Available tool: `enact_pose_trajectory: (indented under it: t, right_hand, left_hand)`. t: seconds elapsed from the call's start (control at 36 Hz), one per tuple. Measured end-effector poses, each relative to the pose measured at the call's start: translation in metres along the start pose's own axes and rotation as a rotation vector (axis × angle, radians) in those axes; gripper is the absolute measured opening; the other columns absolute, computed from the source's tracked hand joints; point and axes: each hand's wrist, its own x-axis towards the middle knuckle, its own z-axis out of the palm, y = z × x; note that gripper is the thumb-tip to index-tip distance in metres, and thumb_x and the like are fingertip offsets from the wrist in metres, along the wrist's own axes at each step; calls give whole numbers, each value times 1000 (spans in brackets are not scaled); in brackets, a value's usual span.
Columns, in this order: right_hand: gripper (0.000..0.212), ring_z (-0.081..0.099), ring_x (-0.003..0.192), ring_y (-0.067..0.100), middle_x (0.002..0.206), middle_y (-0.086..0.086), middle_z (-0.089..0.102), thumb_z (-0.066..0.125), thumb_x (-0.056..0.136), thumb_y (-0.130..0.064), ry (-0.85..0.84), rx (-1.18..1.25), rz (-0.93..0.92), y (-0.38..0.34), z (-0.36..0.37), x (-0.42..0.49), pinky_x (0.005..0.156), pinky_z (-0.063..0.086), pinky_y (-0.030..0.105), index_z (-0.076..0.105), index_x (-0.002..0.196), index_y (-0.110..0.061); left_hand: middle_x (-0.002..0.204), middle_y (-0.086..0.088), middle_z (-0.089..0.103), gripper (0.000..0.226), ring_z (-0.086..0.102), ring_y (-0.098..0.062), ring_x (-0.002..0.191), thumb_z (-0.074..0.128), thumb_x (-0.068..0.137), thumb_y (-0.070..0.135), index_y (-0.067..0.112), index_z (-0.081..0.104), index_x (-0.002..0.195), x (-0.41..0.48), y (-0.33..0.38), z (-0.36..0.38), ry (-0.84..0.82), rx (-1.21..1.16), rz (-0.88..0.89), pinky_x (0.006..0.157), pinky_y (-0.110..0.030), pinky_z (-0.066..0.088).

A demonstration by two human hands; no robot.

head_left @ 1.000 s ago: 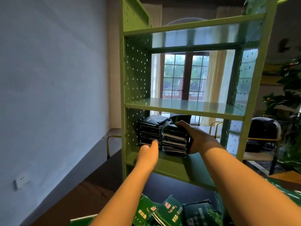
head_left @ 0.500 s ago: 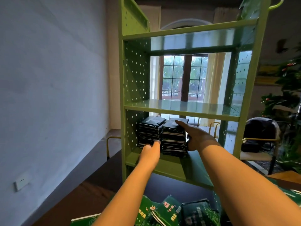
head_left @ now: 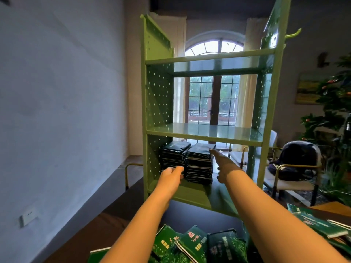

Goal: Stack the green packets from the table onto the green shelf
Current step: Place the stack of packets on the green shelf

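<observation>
Two stacks (head_left: 198,164) fill the bottom shelf's (head_left: 191,196) 9 o'clock end; open board at 3 o'clock. Left hand (head_left: 170,176) slack at their front edge, right hand (head_left: 226,166) released, forefinger on the top corner. Loose packets (head_left: 191,243) at 6 o'clock

Two packet stacks (head_left: 190,162) on bottom shelf (head_left: 191,192)

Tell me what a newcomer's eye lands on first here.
The tall green shelf fills the centre, backlit by an arched window. On its lowest visible level stand two dark packet stacks, with the left hand and right hand reaching to them. More green packets lie loose at the bottom edge.
</observation>
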Motion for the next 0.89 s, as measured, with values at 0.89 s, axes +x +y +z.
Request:
enact_pose_trajectory:
  t: [0.89]
  right_hand:
    - [17, 66, 89, 13, 100, 6, 73, 54, 95, -14, -209, -533, -282, 83, -203, -202, 79, 48, 25, 67, 106, -15]
  left_hand:
    - [98, 1, 68, 10, 65, -5, 77, 48, 100, 23, 25, 56, 94, -196, -1, 91, -588, 343, 267, 56, -7, 40]
